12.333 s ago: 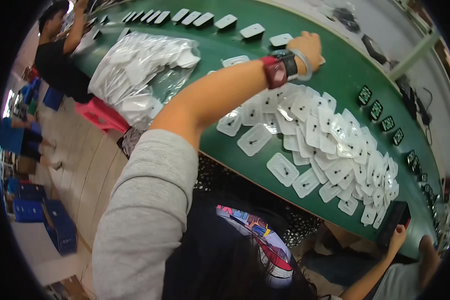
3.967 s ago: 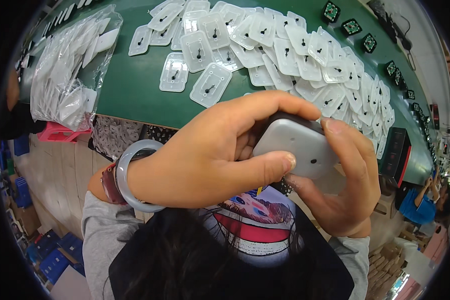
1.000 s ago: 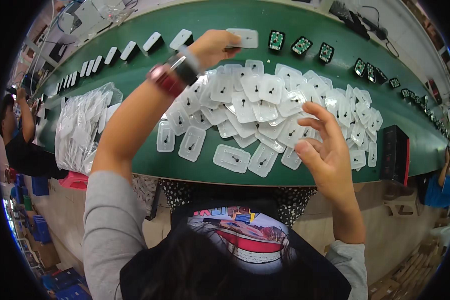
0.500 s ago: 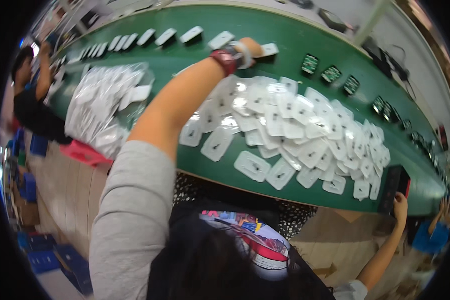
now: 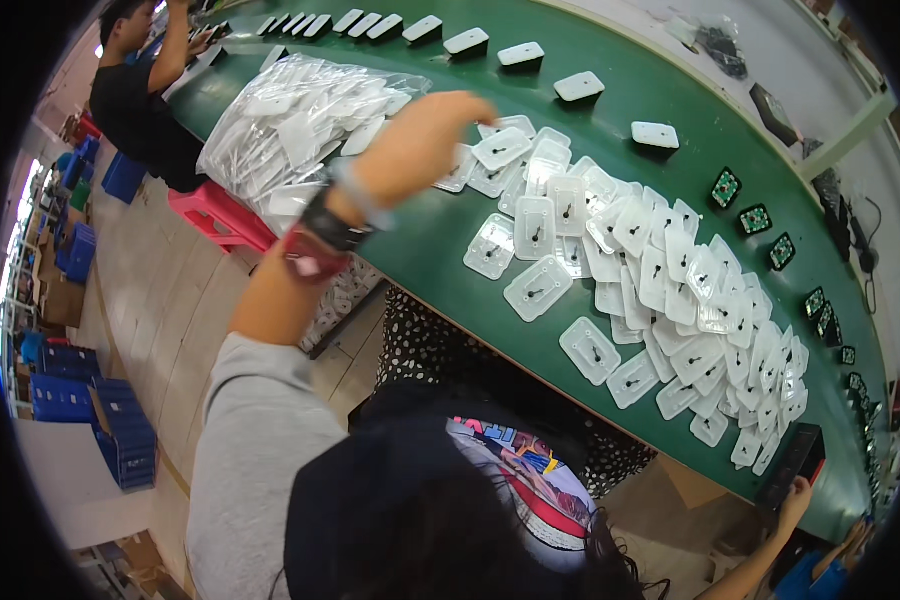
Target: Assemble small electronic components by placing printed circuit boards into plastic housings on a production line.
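Observation:
My left hand (image 5: 420, 145) hangs over the left end of the pile of white plastic covers (image 5: 660, 270), between the pile and a clear bag. Its forefinger reaches out to the right, and nothing shows in it; the other fingers are mostly hidden beneath the hand. Each cover is flat, with rounded corners and a small dark piece at its middle. Far right, the fingers of my right hand (image 5: 796, 503) are closed on the near side of a black box (image 5: 792, 462) with a red side. A black housing topped with a white cover (image 5: 655, 135) stands behind the pile.
Similar white-topped housings (image 5: 466, 40) line the table's far side. Black housings with green circuit boards (image 5: 756, 219) continue rightward. The clear bag of white covers (image 5: 300, 120) lies at left, above a pink stool (image 5: 220, 215). A co-worker (image 5: 145, 95) is at far left.
My left hand has drawn back from the white-topped housing in the back row, which now stands free, and has moved left. The view has turned. My right hand stays at the black box.

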A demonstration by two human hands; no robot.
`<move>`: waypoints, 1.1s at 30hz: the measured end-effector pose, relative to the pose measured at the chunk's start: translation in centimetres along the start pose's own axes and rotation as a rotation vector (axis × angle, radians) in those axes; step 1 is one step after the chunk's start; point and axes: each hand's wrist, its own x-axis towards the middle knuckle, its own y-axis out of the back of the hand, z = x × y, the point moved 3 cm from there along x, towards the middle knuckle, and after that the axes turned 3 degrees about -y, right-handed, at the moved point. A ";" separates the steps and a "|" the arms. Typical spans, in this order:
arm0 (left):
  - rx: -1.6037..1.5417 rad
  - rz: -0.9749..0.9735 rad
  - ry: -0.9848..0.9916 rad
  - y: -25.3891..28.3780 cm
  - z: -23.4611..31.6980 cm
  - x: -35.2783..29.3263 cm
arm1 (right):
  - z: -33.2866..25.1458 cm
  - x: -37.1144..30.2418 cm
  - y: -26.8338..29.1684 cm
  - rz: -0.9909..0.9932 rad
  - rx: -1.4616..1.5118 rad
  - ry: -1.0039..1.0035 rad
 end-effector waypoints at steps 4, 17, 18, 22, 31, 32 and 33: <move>0.218 -0.256 0.132 1.0 -7.8 -5.8 | -6.4 1.8 0.4 0.065 -0.053 -0.104; -0.138 0.178 0.468 4.8 -2.9 -3.6 | -16.7 2.3 3.8 0.253 0.390 -0.512; -0.303 0.121 0.471 4.3 -0.2 -2.8 | -20.0 2.9 3.8 0.260 0.479 -0.492; -0.909 -0.240 0.412 -0.9 9.9 0.1 | -32.2 5.1 1.2 0.234 0.701 -0.238; -1.518 -0.631 0.539 -3.5 18.7 0.1 | -44.9 5.0 -3.1 -0.032 0.642 0.500; -1.518 -0.638 0.545 -3.3 18.9 0.1 | -45.0 4.9 -3.2 -0.047 0.614 0.506; -1.518 -0.647 0.551 -3.3 19.1 0.1 | -45.1 4.8 -3.2 -0.063 0.586 0.510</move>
